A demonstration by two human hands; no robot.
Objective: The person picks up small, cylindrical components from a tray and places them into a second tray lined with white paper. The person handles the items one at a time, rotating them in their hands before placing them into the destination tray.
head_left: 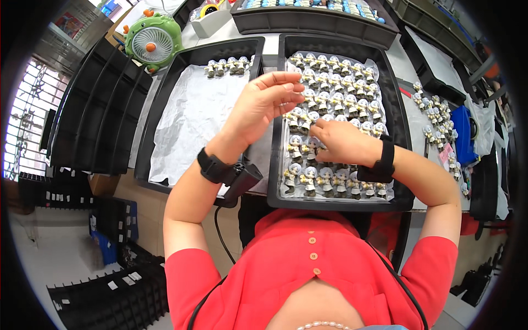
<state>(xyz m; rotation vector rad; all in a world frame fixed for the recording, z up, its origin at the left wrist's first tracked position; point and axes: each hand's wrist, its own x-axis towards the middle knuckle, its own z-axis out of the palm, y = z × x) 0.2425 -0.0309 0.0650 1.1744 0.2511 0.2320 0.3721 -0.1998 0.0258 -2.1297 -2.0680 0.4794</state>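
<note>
Rows of small figurines with pale hair and white-and-gold clothing lie in a black tray lined with a clear sheet. My right hand reaches into its lower left part, thumb and fingers closing around a figurine, which they partly cover. Above the tray's left edge hovers my left hand, fingers loosely bent and apart, with nothing visible in them. To the left, a second black tray is lined with white paper; several figurines stand along its top right.
A green fan stands at the far left, near stacked black trays. Another tray of blue-and-white pieces sits behind. Loose figurines lie on the right beside a blue container. A black device hangs near my left wristband.
</note>
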